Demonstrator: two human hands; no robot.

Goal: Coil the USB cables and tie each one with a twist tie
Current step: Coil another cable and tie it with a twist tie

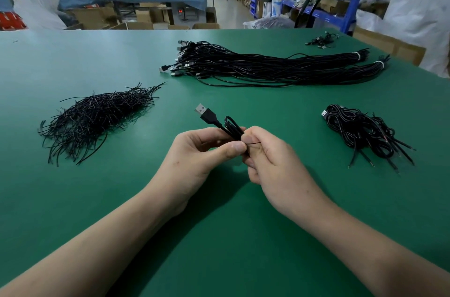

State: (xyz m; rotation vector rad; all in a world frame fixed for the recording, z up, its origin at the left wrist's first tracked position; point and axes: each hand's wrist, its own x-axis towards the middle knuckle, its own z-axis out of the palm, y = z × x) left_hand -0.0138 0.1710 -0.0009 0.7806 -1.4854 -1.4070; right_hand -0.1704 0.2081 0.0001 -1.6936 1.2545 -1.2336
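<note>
Forearms enter from the bottom edge, over the green table [73, 199].

Far left: loose heap of black ties [95, 119], plenty in it, well apart from the hands.

Centre, low: left hand [202, 150] lifted off the table, thumb and fingertips pinched onto the lower end of a small cable [232, 126] coil. Loops stand up between the two hands; plug [205, 113] sticks out up and to the left, free.

Touching it on the right: right hand [272, 158], fingers curled tight, pinching a tie [253, 143] at the coil's waist. One short tie end pokes out to the right past the fingers. How many turns are on it, cannot tell; the fingers hide the wrap.

Behind, centre to right: long bundle [267, 65] of straight cables, plugs at its left end, white bands near the far right end. None of these coiled.

Far right, near: small pile [360, 131] of coiled cables, bare ends trailing toward the camera. Its ties are too small to make out.

Judgement: coiling of the cable in hand looks done, tying under way. Only a handful finished against a large bundle left; task is in its early part.
</note>
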